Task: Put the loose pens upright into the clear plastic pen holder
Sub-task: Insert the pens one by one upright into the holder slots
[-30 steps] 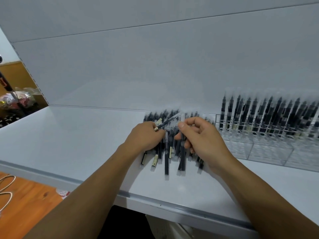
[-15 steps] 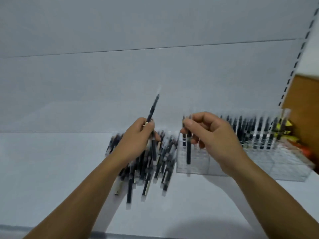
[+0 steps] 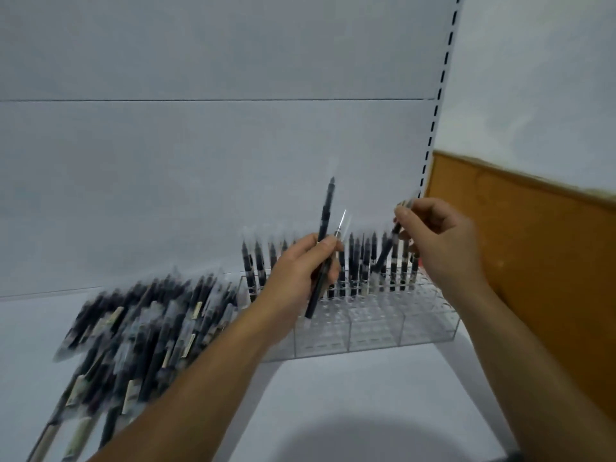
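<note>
Beneath the right hand (image 3: pixel 440 241), its pinched pen (image 3: pixel 388 248) hangs tilted over the clear pen holder (image 3: pixel 376 335); straighten it above a free hole, then lower. The left hand (image 3: pixel 300 271) grips another pen (image 3: pixel 325 215), the loose pile (image 3: pixel 140 331) to its left.

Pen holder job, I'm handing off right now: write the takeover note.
Left hand grips a black pen, nearly upright, above the clear plastic pen holder.
Right hand pinches a second pen, tilted, its lower end among the upright pens at the holder's back.
Done: back rows hold pens; front cells look empty.
Left: seat both held pens, then work through the pile of loose pens lying on the white shelf left of the holder.
</note>
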A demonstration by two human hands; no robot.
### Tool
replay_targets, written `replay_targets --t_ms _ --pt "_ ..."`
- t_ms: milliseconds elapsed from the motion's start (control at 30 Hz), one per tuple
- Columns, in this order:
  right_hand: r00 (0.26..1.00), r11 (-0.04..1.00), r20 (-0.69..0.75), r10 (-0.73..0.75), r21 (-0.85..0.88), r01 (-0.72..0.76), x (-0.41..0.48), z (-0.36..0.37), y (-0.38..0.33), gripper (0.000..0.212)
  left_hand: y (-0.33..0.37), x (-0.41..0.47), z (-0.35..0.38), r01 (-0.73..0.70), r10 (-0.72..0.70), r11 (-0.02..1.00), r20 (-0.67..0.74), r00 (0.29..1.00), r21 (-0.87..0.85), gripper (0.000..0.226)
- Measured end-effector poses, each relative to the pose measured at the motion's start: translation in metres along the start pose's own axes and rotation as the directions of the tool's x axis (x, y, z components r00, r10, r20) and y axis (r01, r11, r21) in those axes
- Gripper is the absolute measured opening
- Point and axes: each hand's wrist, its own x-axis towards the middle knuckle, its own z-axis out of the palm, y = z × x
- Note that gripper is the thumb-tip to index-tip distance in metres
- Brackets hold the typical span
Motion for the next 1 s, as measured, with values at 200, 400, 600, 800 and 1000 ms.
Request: replay_targets --t_ms 200,400,600,800,1000 --pt "0.998 0.984 0.03 -0.058 -0.166 0.062 0.016 0.002 0.018 0.014 -0.003 0.015 0.022 0.031 -0.028 0.998 0.064 0.998 -0.051 0.023" --pt "0.986 0.92 0.148 -0.07 -0.372 0.121 0.015 0.006 0.037 0.012 -0.015 0.013 0.014 0.082 -0.077 0.983 0.042 0.996 -0.161 0.024" --pt "0.982 0.836 0.189 -0.003 -0.538 0.106 0.01 0.004 0.041 0.018 -0.018 0.014 0.015 0.061 -0.052 0.992 0.079 0.996 -0.108 0.021" --pt "0.959 0.813 0.264 0.1 -0.578 0.075 0.005 -0.002 0.04 0.022 -0.017 0.013 0.017 0.058 -0.053 0.996 0.084 0.995 -0.063 0.027" --pt "0.97 0.972 0.241 -0.008 -0.226 0.065 -0.006 -0.008 0.025 0.027 -0.016 0.013 0.02 0.073 -0.071 0.997 0.087 0.994 -0.011 0.026"
